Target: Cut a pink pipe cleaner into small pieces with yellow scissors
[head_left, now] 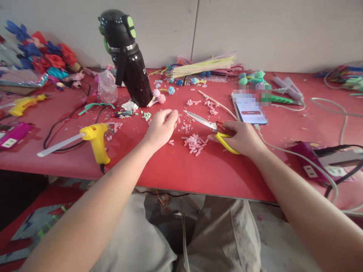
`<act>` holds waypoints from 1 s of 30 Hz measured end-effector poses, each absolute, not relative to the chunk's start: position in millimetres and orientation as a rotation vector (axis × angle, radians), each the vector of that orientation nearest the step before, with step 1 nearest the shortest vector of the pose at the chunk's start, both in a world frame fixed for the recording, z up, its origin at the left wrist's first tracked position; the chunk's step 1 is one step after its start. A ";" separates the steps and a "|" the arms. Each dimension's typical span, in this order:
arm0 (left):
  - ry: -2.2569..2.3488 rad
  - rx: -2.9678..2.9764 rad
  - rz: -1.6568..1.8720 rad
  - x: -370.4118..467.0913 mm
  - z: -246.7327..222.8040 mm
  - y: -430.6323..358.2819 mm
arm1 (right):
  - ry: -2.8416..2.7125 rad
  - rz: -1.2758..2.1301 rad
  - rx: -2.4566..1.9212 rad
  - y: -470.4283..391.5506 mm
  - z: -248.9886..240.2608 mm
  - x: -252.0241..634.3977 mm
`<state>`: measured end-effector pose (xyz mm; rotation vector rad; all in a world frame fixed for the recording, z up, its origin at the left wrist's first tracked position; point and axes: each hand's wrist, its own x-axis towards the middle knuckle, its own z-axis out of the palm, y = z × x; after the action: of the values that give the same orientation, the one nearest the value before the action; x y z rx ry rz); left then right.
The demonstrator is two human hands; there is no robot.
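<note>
My right hand point(245, 138) is wrapped round the handles of a pair of scissors point(202, 120) with yellow and red grips. The blades look nearly closed and their tips point left, toward my other hand. My left hand point(161, 127) is closed in a pinch just left of the tips; whatever its fingers hold is too small to make out. Below the blades lies a pile of short cut pink fuzzy pieces point(195, 144), with finer pink crumbs point(186, 126) above it. More pink pieces point(211, 107) are scattered behind the scissors.
A black bottle point(134, 71) and a yellow glue gun point(98, 139) stand to the left. A phone point(251, 111) lies beyond my right hand, its cable running rightward to a purple power strip point(309, 168). Pale yellow pipe cleaners point(204, 66) lie at the back of the red table point(176, 172).
</note>
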<state>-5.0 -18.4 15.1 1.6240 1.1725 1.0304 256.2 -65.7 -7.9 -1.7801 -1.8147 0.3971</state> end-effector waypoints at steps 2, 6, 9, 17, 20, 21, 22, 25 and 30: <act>1.169 1.617 1.029 -4.6 14.7 -18.4 | -1.810 0.409 -1.769 -66.8 -6.9 256.1; 1.145 1.615 1.021 -4.7 12.0 -18.0 | -1.857 0.437 -1.743 -66.8 -6.7 256.8; 1.126 1.624 1.016 -5.0 9.9 -17.4 | -1.863 0.428 -1.739 -65.8 -7.7 257.4; 1.140 1.668 1.006 -3.7 9.1 -17.9 | -1.875 0.411 -1.749 -63.9 -9.4 258.0; 1.143 1.679 1.004 -3.6 8.2 -17.4 | -1.853 0.402 -1.762 -64.1 -9.2 257.7; 1.140 1.678 1.005 -3.6 7.8 -17.2 | -1.842 0.404 -1.763 -64.6 -8.7 257.4; 1.134 1.675 1.005 -3.6 7.5 -17.0 | -1.831 0.408 -1.760 -65.3 -8.0 257.0; 1.118 1.658 1.007 -3.2 6.9 -16.7 | -1.806 0.437 -1.753 -67.8 -5.6 255.9; 1.092 1.606 1.002 -2.3 7.8 -17.2 | -1.841 0.473 -1.747 -68.7 -5.1 256.3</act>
<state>-2.3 -17.2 7.8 1.6059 1.0925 1.0015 256.3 -68.7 -5.1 -1.7474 -1.8410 0.4728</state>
